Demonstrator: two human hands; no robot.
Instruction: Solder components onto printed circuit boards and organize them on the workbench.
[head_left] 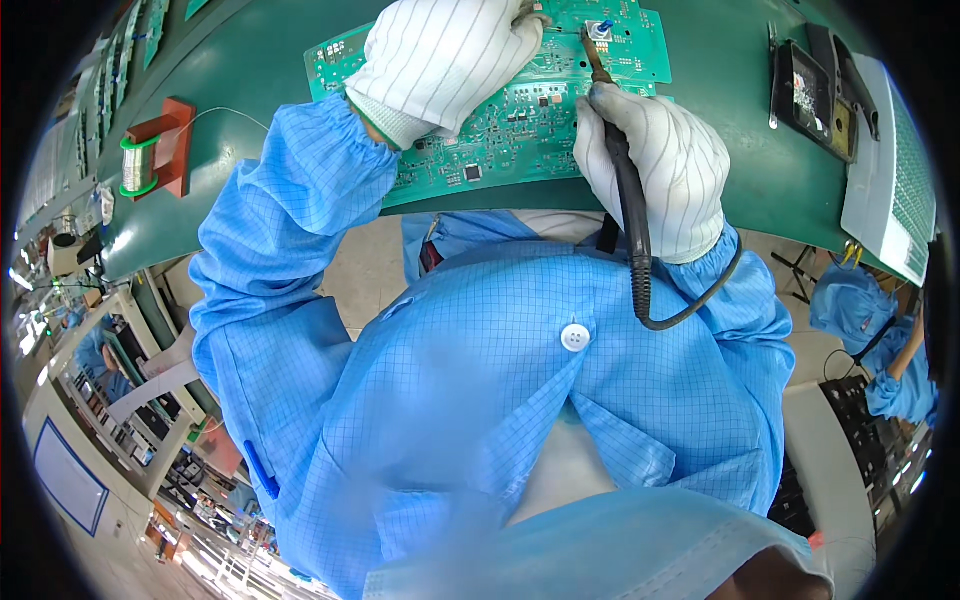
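A green circuit board point(520, 150) with many small parts lies on the table in front of me. My right hand point(665, 165), in a striped white glove, grips a black-handled soldering iron point(626, 185) like a pen. The iron's tip reaches the board beside a component with a blue shaft point(602, 28). My left hand point(450, 60), gloved the same way, is over the board's upper left part. Its fingers are pinched toward the iron tip around thin solder wire, which is hard to see there. Part of the board is hidden under this hand.
A solder spool point(138, 165) sits on a red holder point(176, 145) at the left, its wire running toward my left sleeve. To the right are a black tray point(806, 95) and a white panel point(885, 170). The iron's cable loops by my right wrist. Another person point(855, 310) is at far right.
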